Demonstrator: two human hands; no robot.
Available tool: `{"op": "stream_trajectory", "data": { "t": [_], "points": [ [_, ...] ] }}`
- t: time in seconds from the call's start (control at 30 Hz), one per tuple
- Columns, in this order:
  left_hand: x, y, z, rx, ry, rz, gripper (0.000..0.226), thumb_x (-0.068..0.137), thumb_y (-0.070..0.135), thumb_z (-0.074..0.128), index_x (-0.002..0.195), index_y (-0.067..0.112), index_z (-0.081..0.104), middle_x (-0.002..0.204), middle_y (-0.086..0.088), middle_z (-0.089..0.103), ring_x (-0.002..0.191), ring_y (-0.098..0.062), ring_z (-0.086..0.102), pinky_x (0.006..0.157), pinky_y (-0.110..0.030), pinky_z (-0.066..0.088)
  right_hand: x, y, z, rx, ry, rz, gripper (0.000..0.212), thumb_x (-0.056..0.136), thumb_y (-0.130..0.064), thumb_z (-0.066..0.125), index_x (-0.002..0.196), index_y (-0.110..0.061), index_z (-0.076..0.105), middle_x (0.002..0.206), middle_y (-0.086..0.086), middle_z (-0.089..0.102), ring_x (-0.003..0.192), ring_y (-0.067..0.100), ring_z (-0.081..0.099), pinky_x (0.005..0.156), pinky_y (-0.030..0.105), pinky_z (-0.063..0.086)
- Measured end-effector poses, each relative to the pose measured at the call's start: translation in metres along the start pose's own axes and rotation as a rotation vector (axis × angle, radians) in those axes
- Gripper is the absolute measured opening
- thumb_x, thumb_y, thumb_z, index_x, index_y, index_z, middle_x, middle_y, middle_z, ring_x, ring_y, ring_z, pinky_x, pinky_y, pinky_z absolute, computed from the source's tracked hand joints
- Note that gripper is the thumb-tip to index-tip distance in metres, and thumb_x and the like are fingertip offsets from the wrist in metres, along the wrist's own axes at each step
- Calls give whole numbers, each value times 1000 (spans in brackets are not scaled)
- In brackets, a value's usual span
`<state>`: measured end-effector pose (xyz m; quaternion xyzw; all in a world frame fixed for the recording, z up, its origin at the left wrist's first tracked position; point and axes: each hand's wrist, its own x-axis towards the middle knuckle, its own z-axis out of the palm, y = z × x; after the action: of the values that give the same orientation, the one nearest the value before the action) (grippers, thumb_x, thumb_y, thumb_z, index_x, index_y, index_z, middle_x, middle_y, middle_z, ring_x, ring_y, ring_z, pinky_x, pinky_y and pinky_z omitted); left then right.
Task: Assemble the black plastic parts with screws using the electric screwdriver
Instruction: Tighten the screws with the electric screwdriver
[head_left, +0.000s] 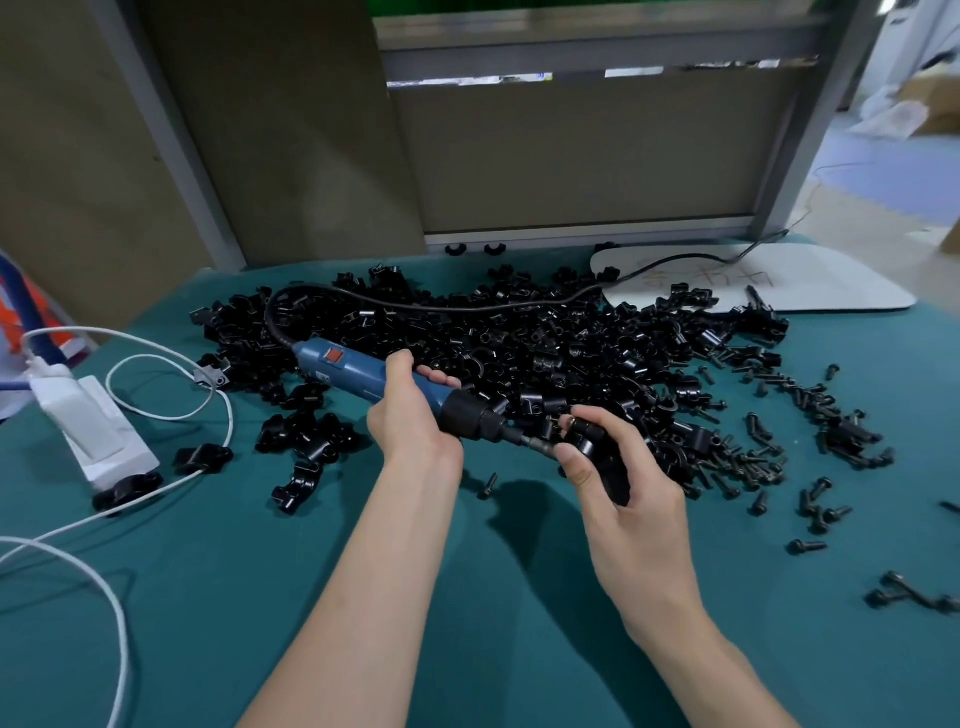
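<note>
We note the left hand (410, 415) wrapped around the blue electric screwdriver (353, 366), its fingers (441, 379) curled over the barrel just behind the black collar. The tool lies tilted, bit end pointing right and slightly down, above the green surface (260, 597). Its black cord (415, 306) loops back across the pile of black plastic parts (519, 343) towards the white board (805, 280) at the rear right.

The right hand (623, 488) holds one black plastic part (597, 441), with the fingers (587, 415) bent over its top and the thumb pressed against its near side. The bit tip meets this part. We cannot tell whether a screw sits on the bit.

Loose black screws (753, 462) lie scattered on the surface to the right of the pile. A few separate parts lie to its left, near the white power strip (98, 436), from which a white cable (114, 597) curves along the left edge.
</note>
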<state>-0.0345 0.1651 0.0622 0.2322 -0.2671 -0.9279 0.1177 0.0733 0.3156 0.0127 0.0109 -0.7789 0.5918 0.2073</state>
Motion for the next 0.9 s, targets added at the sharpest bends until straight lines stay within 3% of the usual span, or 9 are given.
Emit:
{"op": "stream_trajectory", "data": {
  "t": [0.1, 0.2, 0.23, 0.3, 0.4, 0.53, 0.67, 0.83, 0.9],
  "points": [
    [10, 11, -5, -5, 8, -41, 18, 91, 6, 65, 93, 12, 49, 62, 0, 53, 45, -10, 51, 49, -23, 50, -1, -3, -10, 47, -76, 5, 28, 89, -60, 62, 117, -59, 61, 101, -16, 73, 67, 27, 57, 56, 24, 45],
    [16, 14, -10, -48, 16, -60, 18, 91, 8, 65, 94, 13, 48, 60, 1, 52, 44, -10, 50, 50, -23, 50, -2, -3, -11, 29, -181, 48, 31, 83, -63, 63, 114, -64, 60, 95, -10, 72, 59, 29, 53, 51, 19, 42],
    [16, 13, -11, -65, 16, -72, 18, 91, 8, 65, 94, 13, 49, 59, 2, 52, 45, -10, 50, 51, -23, 50, -2, -3, -9, 7, -193, 59, 34, 83, -65, 61, 117, -66, 58, 101, -21, 72, 73, 37, 58, 58, 20, 54],
    [15, 11, -11, -102, 3, -97, 18, 91, 8, 66, 95, 13, 49, 59, 2, 52, 48, -10, 49, 51, -23, 51, 0, -1, -6, -12, -185, 71, 37, 82, -67, 59, 119, -68, 56, 110, -36, 66, 101, 44, 54, 82, 12, 53],
    [15, 8, -9, -134, -1, -118, 18, 90, 9, 67, 96, 13, 49, 58, 2, 53, 47, -10, 50, 51, -23, 52, 1, 2, -7, -35, -179, 75, 33, 81, -69, 59, 114, -68, 58, 103, -8, 69, 99, 51, 57, 56, 13, 45],
    [12, 3, -9, -102, -2, -127, 16, 90, 10, 67, 89, 13, 51, 57, 3, 54, 41, -10, 52, 49, -22, 51, 1, 3, -7, -41, -167, 72, 34, 79, -72, 59, 113, -68, 58, 99, -5, 68, 98, 53, 56, 57, 13, 47],
    [8, -1, -8, -76, -7, -134, 14, 91, 11, 66, 92, 14, 53, 58, 3, 53, 41, -10, 53, 49, -23, 52, 2, 3, -7, -35, -158, 41, 34, 79, -72, 59, 113, -68, 59, 111, -10, 63, 105, 51, 52, 85, 18, 49],
    [7, -2, -7, -77, -7, -142, 16, 90, 10, 67, 96, 14, 53, 59, 3, 54, 43, -10, 53, 50, -23, 53, 1, 0, -8, -31, -151, 54, 31, 82, -68, 60, 113, -67, 60, 104, 13, 68, 92, 45, 55, 64, 22, 53],
    [5, -3, -7, -81, -13, -149, 16, 90, 10, 67, 94, 13, 52, 59, 3, 54, 42, -10, 53, 50, -23, 52, 1, -1, -9, -22, -139, 48, 30, 82, -66, 61, 112, -66, 60, 99, 6, 70, 73, 35, 53, 56, 15, 45]
  ]
}}
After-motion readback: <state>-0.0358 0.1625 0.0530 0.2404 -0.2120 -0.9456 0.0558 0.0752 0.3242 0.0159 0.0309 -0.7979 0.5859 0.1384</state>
